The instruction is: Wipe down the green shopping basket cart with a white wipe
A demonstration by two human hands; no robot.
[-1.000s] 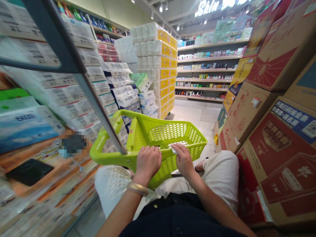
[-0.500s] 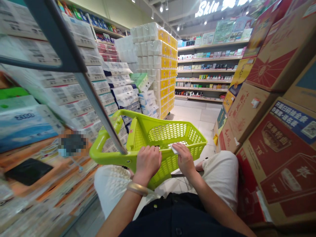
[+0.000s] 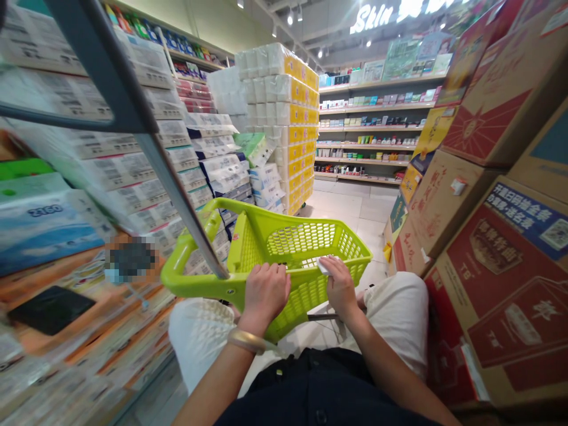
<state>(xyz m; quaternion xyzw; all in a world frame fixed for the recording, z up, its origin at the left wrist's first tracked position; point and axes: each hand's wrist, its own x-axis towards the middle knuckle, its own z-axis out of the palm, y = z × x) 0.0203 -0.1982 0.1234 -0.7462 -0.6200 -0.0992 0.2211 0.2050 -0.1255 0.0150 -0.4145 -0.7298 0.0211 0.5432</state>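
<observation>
A lime-green plastic shopping basket [image 3: 306,236] with a perforated wall stands between my knees. Its near rim is gripped by my left hand [image 3: 267,294], fingers curled over the edge; a gold bangle is on that wrist. Farther right along the same rim, my right hand [image 3: 341,287] presses a folded white wipe [image 3: 325,267] against the plastic, fingers closed over it. From the basket's left end a grey metal pull handle [image 3: 177,195] slants up to the upper left. The underside of the wipe is hidden.
On the left are stacked tissue packs [image 3: 137,148] and a black phone [image 3: 52,309]. Cardboard cartons [image 3: 461,201] rise close on the right. Ahead stand a pile of yellow-and-white paper rolls [image 3: 293,124] and shelves of bottles and boxes [image 3: 368,127].
My right hand has slid a little to the right along the rim with the wipe. The left hand keeps its hold on the basket.
</observation>
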